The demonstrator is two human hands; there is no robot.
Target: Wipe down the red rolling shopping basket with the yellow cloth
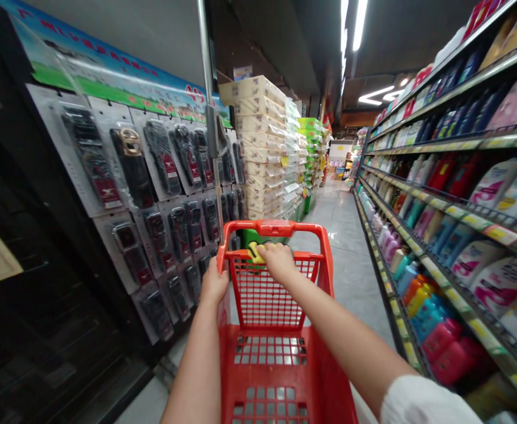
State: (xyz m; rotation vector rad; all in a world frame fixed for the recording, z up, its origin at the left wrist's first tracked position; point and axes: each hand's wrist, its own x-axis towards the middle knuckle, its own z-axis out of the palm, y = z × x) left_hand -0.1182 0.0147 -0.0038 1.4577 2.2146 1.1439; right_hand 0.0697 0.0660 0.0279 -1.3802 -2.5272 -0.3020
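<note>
A red plastic shopping cart (262, 377) stands directly in front of me, and no goods show inside its slotted basket. My left hand (215, 284) is closed round the cart's left upper edge. Farther right, my right hand (277, 259) is closed over a yellow and black item (255, 252) at the cart's far crossbar. What that item is, I cannot make out, and my fingers hide part of it.
Packaged belts (128, 165) hang on a rack at the left, beside a metal pole (205, 70). Stacked tissue packs (258, 153) stand beyond. Shelves of bottles (457, 235) line the right side. A grey tiled aisle (335, 218) runs ahead.
</note>
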